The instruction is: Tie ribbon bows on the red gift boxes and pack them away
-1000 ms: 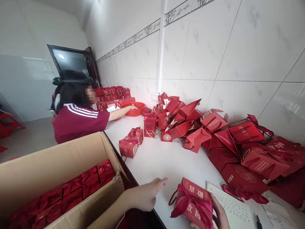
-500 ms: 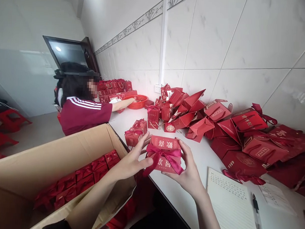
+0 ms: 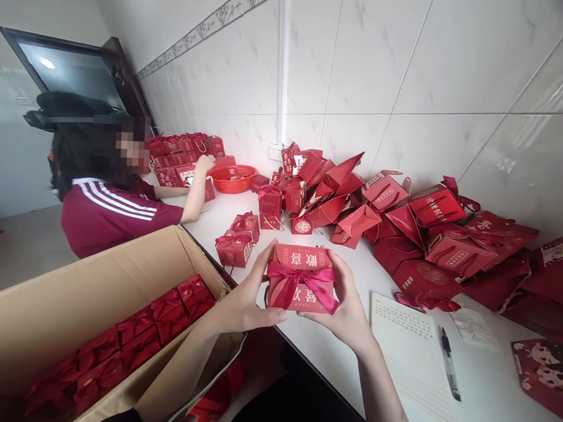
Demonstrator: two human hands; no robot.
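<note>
Between my two hands, above the table's front edge, is a red gift box (image 3: 302, 261) with pale printed characters and a dark pink ribbon bow across its front. My left hand (image 3: 248, 296) grips its left side, thumb along the lower edge. On the opposite side, my right hand (image 3: 347, 299) holds it with fingers at the side and underneath. Just beyond my left hand, two ribbon-tied red boxes (image 3: 236, 243) stand on the white table (image 3: 336, 354). To my left, a large open cardboard box (image 3: 136, 255) contains rows of red ribboned boxes (image 3: 143, 329).
A heap of red gift boxes (image 3: 355, 220) lies along the tiled wall. At right are a handwritten notebook (image 3: 406, 344), a pen (image 3: 449, 361) and a red printed card (image 3: 546, 374). A co-worker (image 3: 111, 199) works at far left beside a red basket (image 3: 231, 183).
My left hand has closed more fully around the gift box's left side, its thumb now lower. The view has swung right. The co-worker's hand has left the red basket.
</note>
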